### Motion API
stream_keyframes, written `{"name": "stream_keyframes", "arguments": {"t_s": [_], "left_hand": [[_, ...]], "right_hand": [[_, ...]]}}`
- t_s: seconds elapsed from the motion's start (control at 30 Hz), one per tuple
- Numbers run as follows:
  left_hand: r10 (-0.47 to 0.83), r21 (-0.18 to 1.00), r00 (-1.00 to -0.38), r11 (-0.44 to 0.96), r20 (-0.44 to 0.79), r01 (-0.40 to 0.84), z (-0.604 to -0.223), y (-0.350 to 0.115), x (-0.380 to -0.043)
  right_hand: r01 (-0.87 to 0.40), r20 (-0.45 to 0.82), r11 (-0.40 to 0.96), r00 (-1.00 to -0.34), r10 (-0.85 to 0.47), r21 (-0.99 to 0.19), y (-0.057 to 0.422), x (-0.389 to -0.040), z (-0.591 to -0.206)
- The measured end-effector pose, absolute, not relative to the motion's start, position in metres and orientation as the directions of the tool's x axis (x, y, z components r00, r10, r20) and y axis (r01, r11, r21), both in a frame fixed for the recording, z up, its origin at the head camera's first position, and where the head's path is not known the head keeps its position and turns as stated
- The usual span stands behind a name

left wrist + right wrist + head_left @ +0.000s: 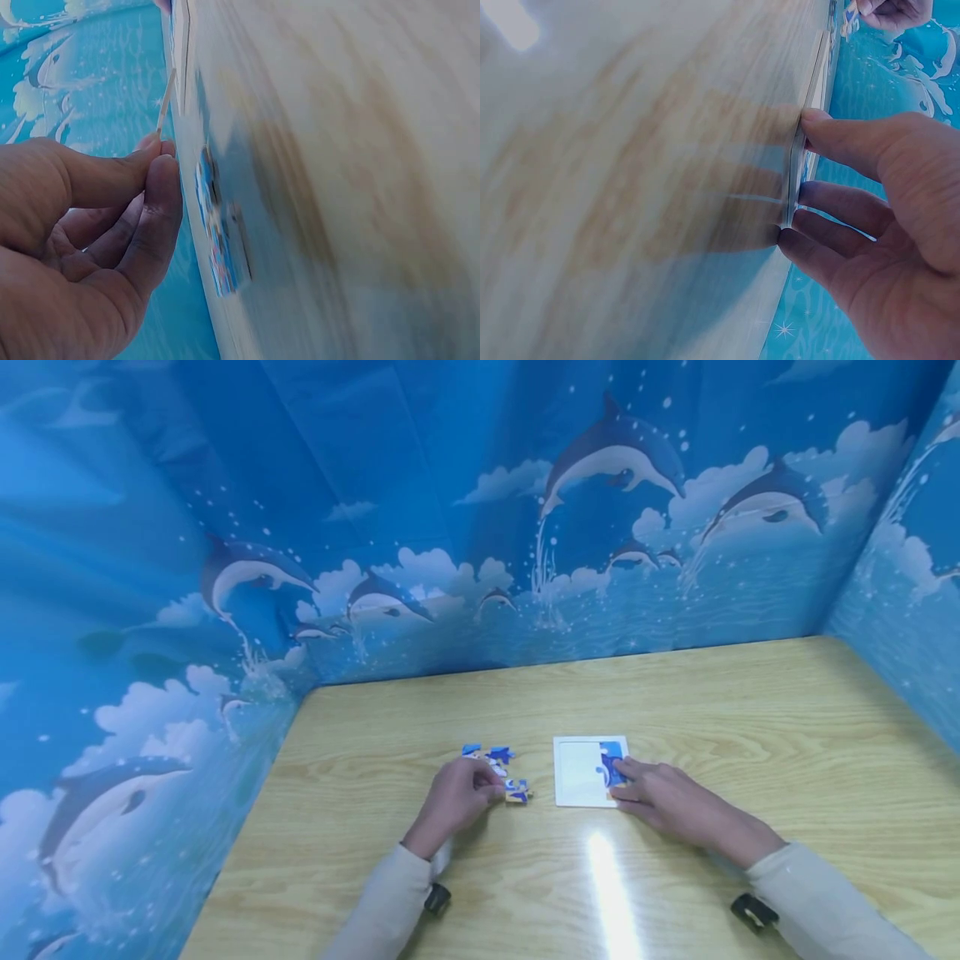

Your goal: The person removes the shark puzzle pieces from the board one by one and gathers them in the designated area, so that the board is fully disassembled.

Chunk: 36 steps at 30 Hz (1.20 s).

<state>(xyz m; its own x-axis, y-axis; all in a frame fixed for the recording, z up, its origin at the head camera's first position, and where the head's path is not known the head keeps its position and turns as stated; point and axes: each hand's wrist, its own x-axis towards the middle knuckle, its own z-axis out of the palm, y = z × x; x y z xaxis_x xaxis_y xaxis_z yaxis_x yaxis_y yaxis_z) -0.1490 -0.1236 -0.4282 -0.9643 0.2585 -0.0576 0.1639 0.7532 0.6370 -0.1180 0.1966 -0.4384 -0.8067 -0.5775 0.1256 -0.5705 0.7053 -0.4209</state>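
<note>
My left hand (459,797) pinches a jigsaw piece (517,791) between thumb and fingertips, left of a white square puzzle tray (579,772). In the left wrist view that piece (166,103) shows edge-on, raised off the wood. Several loose puzzle pieces (501,755), blue and white, lie just beyond the left hand, which partly covers them. Blue fitted pieces (611,762) fill the tray's right side. My right hand (671,797) rests at that side, its fingertips on the fitted pieces and the tray's edge; the right wrist view shows its fingers extended against the tray (819,82).
Beneath everything is a wood-grain table (750,718). A blue dolphin-print sheet (450,527) hangs behind it and along both sides. Bright glare (613,893) streaks the tabletop in front of the tray. Dark clips (753,912) sit at both wrists.
</note>
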Motion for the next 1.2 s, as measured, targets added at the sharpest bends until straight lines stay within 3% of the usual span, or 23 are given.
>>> {"name": "stream_keyframes", "arguments": {"t_s": [1.2], "left_hand": [[0.231, 0.585, -0.973, 0.793, -0.025, 0.173, -0.431, -0.149, -0.136]], "right_hand": [[-0.577, 0.143, 0.699, -0.804, -0.577, -0.423, 0.197, -0.118, -0.440]]}}
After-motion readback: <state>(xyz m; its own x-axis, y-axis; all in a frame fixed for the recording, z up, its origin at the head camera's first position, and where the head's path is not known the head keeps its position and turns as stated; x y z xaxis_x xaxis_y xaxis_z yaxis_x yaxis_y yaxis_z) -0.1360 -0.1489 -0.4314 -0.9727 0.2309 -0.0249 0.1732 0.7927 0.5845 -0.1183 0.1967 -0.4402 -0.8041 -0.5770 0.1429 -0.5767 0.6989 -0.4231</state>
